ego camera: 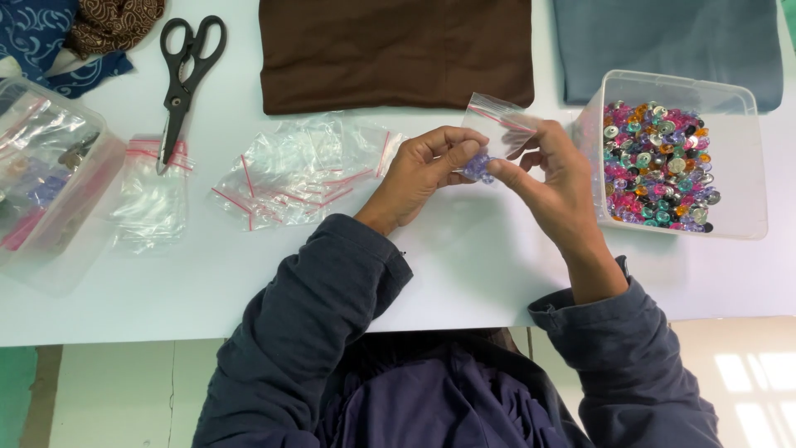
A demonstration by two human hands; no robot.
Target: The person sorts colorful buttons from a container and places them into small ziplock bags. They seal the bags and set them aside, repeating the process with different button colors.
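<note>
Both hands work above the white tabletop (464, 265), just left of a clear plastic tub (738, 166). The left hand (423, 174) has its fingers pinched together on a small cluster of purple-blue gems (478, 166) at the lower edge of a small clear zip bag (496, 124). The right hand (551, 178) is clamped on the same zip bag from the other side, thumb and fingers closed on the plastic; the bag stands tilted, with its red-lined mouth pointing up and away from the person. The bag and the gems sit between the two hands, raised off the tabletop.

The tub holds a mass of multicoloured gems (655, 166) and stands just beside the right hand. A loose heap of empty zip bags (303, 170) lies left of the left hand, with one further zip bag (153, 195) set apart. Black scissors (184, 79) lie closed, tips resting on that bag. A second clear container (50, 182) stands at the left edge. Folded brown cloth (396, 51) and blue-grey cloth (667, 41) lie at the far side
</note>
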